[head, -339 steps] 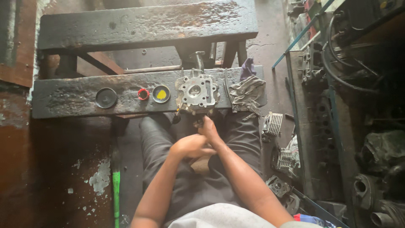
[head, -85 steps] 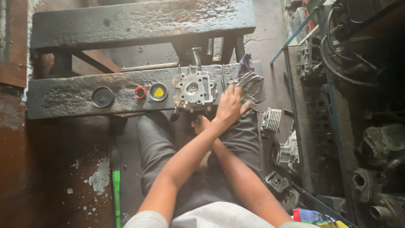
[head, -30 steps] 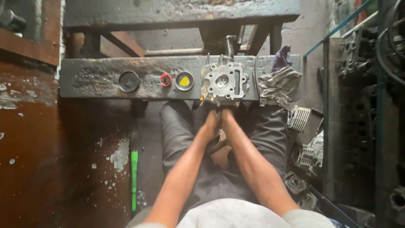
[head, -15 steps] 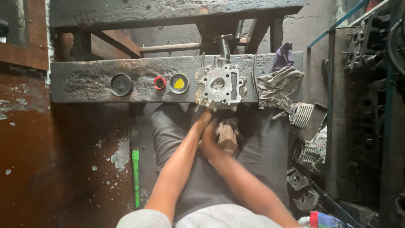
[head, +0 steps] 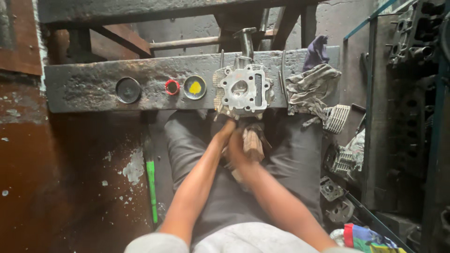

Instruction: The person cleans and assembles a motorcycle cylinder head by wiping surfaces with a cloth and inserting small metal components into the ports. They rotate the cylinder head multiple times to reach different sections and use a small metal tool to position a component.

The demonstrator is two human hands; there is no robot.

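A grey metal cylinder head with a round bore and stud holes rests on a grimy dark plank bench in front of me. Both my hands meet over my lap just below it. My right hand is closed around a dirty brownish wad of cloth. My left hand lies against it with fingers stretched toward the head's front edge; its grip is hidden. My legs in dark trousers fill the space beneath.
On the plank to the left sit a dark round cap, a red ring and a yellow-centred lid. A crumpled grey rag lies to the right, finned engine parts below it. A green-handled tool lies on the floor.
My hands have drawn back from the cylinder head's front edge down to my lap, and the cloth wad now shows in my right hand. The view has shifted slightly.
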